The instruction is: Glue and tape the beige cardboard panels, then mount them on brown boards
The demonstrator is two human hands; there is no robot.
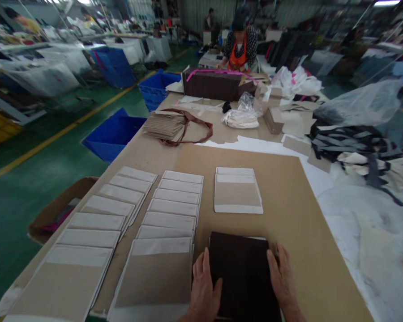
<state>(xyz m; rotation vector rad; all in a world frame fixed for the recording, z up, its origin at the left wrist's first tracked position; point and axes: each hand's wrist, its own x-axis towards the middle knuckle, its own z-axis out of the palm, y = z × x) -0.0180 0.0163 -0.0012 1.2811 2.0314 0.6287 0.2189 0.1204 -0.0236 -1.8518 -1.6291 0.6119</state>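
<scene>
A dark brown rectangular panel (242,273) lies flat in front of me, with a thin pale edge showing beneath its top side. Along its left edge, my left hand (203,286) is open, fingers extended and the thumb over the panel. My right hand (284,279) rests against the opposite edge with its fingers extended, touching the side near the upper corner. Just left of my left hand is a row of overlapping beige panels with white borders (161,277). Another such row (63,277) lies farther left, and a small stack (238,194) sits beyond the dark panel.
Brown board (282,197) covers the table. Toward the back are a bundle of beige pieces (164,125) with a brown strap, plastic-wrapped white material (242,117) and a dark box (211,85). Dark strips (359,138) pile up right. Blue bins (112,134) stand left. A co-worker (240,44) stands at the far end.
</scene>
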